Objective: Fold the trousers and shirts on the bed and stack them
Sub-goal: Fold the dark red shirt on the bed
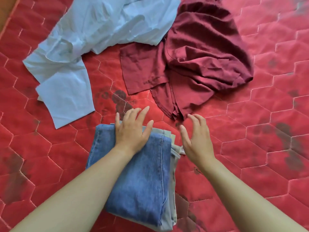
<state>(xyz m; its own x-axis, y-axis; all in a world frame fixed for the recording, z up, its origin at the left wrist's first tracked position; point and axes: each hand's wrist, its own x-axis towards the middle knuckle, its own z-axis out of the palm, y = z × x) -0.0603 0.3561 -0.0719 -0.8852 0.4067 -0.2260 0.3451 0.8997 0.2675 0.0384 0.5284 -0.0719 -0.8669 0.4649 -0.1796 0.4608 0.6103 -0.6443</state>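
nearest the person, on the red quilted bed (250, 164), sat the stack so far: folded blue jeans (142, 178) squared on top of a paler folded pair of trousers (173, 164) whose edges peeked out along the right side. the left hand (132, 131) lay flat on the far end of the jeans, fingers spread and gripping nothing, pressing the fold down, i'd say, so the pile would hold its shape. the right hand (195, 138) hovered just beside the stack, above the bed, fingers loosely curled and apart, empty, angled toward the hem of the maroon shirt (200, 56), likely the next piece to be drawn in. that shirt lay crumpled and unfolded a little farther off. left of it and farthest away sprawled the light blue shirt (93, 34), one sleeve flung toward the stack, also unfolded. both shirts were left to do.
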